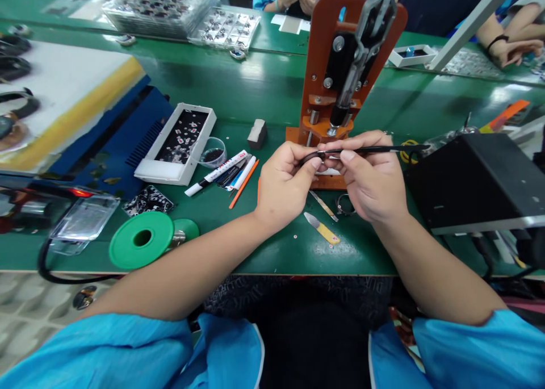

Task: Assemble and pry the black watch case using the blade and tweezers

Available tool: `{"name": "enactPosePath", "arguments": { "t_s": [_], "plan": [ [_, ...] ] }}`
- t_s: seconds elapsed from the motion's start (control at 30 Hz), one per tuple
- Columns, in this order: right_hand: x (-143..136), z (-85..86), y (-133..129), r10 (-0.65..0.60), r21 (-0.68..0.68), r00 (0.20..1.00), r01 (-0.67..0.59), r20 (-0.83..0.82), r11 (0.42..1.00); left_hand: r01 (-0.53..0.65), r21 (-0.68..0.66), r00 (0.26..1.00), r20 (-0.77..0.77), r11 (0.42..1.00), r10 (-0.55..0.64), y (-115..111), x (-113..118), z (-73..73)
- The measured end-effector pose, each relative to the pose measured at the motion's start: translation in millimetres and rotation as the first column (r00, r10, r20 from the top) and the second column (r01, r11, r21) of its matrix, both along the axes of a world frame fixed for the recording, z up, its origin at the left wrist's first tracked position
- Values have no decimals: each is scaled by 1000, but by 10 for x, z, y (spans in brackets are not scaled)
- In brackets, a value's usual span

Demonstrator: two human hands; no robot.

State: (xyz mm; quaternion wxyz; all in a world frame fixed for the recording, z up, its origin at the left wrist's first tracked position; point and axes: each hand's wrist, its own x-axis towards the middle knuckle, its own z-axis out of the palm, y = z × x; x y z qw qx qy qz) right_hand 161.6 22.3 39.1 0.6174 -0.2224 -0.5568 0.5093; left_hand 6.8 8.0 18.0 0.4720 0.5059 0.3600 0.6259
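Observation:
My left hand pinches a small dark rounded part between thumb and fingers; its exact kind is hidden by the fingertips. My right hand is closed on slim black tweezers, whose far end sticks out to the right. Their inner end meets the dark part where the fingertips of both hands come together. Both hands are above the bench, in front of an orange lever press. Below them lie a yellow-handled knife and a thin blade-like tool.
On the left are a green solder spool, a white parts tray, a clear cup, a marker and a blue machine. A black box stands right. Across the bench are stacked clear trays and other people.

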Motion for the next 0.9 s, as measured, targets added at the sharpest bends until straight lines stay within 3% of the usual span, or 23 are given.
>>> {"name": "enactPosePath", "arguments": {
  "t_s": [0.23, 0.4, 0.9],
  "plan": [
    [15, -55, -11, 3, 32, 999, -4, 42, 999, 47, 0, 997, 55, 999, -47, -3, 19, 26],
    [-9, -24, -19, -9, 44, 1000, 10, -17, 999, 1, -47, 999, 41, 999, 1, -35, 33, 2],
    [7, -16, -31, -11, 87, 1000, 9, 16, 996, -30, 3, 999, -14, 1000, 30, -53, 28, 4]
  ]
}}
